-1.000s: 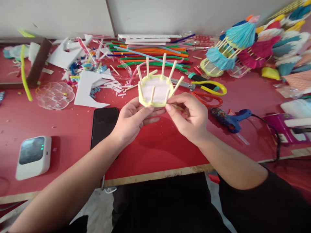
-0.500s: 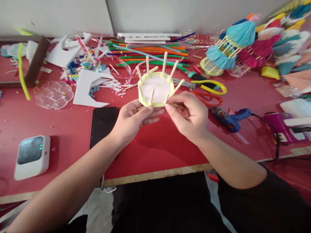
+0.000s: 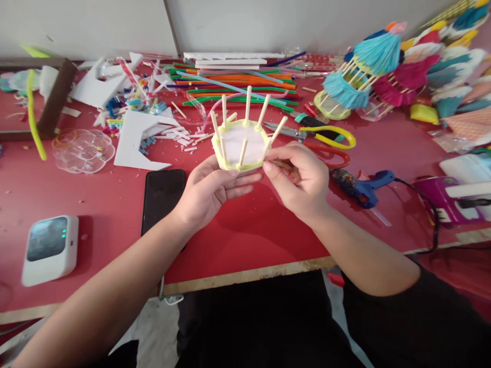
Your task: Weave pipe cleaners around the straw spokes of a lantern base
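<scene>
A small white polygonal base with a pale yellow rim is held up above the table, tilted toward me. Several short wooden sticks stand up around its edge. My left hand grips the near left side, thumb on the rim and fingers underneath. At the near right corner, my right hand is closed, thumb and forefinger pinched together at the rim beside an upright stick. Another pale stick shows partly inside the right hand; its far end is hidden by the fingers.
Scissors, a blue glue gun and its cord lie right. Finished blue and pink paper-roofed models stand behind them. Colourful pipe cleaners, white foam offcuts and a clear flower-shaped tray lie further back. A phone sits left.
The base has shifted slightly left and down and is tilted a little differently, its sticks now leaning less outward. Both hands keep their hold.
</scene>
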### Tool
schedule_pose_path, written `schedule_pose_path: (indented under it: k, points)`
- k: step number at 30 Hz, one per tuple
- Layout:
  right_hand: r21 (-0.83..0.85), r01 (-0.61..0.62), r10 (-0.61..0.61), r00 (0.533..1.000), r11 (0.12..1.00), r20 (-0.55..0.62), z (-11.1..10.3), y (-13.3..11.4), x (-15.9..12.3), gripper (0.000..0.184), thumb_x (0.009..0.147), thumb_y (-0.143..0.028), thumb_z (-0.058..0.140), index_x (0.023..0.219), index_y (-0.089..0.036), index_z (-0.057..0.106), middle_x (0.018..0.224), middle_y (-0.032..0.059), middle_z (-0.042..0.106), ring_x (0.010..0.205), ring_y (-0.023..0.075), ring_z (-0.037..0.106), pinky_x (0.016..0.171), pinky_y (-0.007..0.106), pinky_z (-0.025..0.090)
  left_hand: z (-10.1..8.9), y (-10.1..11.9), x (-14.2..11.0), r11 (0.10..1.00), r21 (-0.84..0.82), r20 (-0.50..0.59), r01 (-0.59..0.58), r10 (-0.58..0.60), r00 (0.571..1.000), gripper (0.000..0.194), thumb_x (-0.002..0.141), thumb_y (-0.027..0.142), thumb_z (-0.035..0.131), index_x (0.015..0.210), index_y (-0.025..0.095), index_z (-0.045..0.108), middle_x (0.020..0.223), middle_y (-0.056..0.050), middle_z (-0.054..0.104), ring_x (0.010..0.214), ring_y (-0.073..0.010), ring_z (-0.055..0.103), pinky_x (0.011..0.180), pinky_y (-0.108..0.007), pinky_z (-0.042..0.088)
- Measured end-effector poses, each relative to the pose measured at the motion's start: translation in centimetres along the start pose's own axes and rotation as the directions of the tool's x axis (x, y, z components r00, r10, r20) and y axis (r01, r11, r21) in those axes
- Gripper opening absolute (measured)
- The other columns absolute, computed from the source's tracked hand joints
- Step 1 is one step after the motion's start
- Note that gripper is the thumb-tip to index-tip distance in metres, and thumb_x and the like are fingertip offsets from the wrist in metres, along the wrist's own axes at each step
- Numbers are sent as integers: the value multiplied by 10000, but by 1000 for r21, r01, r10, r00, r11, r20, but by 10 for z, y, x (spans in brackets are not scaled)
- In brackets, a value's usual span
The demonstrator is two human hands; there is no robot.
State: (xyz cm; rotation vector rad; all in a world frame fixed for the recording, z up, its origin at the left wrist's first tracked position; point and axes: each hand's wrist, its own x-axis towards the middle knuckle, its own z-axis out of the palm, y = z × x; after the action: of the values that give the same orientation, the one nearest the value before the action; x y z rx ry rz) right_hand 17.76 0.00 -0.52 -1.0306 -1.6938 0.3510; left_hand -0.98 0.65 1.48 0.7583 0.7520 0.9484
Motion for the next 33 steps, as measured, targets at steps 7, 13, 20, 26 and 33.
schedule_pose_path:
  k: [7, 13, 20, 26, 33]
  points:
    - [-11, 28, -28, 1000, 1000, -1, 0, 1, 0, 76, 894, -195, 643, 944, -219, 695, 791, -1, 651, 620, 105, 530, 560, 271, 474, 2, -2, 1, 1000, 30, -34, -5, 6, 999, 150, 811, 166, 709, 959, 153, 730, 1065, -101, 809, 980, -268, 784, 752, -280, 645]
    - [-52, 42, -42, 999, 998, -9, 1, 2, -1, 70, 900, -208, 640, 942, -224, 694, 778, -3, 645, 624, 113, 538, 553, 280, 476, 1, -3, 1, 998, 55, -37, -2, 4, 999, 162, 809, 199, 750, 966, 160, 745, 1076, -103, 807, 1021, -281, 774, 769, -290, 650]
    - [-235, 183, -198, 979, 955, -41, -12, -3, 10, 125, 893, -188, 645, 987, -252, 696, 875, 32, 710, 797, 185, 671, 701, 360, 570, -1, -4, 3, 1000, 21, -66, -18, 20, 998, 106, 809, 178, 751, 914, 166, 737, 1011, -71, 815, 949, -239, 790, 727, -263, 648]
    - [-477, 23, -97, 987, 878, -130, -67, 15, 21, 109, 924, -216, 636, 957, -226, 739, 879, 85, 718, 767, 169, 664, 654, 324, 523, 0, -4, 3, 999, -19, -124, -33, 31, 992, 95, 784, 151, 751, 859, 175, 699, 890, -29, 804, 873, -218, 794, 731, -295, 655]
    - [-734, -70, 258, 955, 676, 147, -130, 109, 24, 406, 602, -112, 877, 990, -181, 779, 899, 113, 781, 715, 178, 664, 603, 362, 402, 1, -1, 2, 1000, 7, -128, -13, 14, 992, 123, 764, 175, 729, 870, 196, 672, 919, -33, 796, 924, -238, 785, 749, -324, 651]
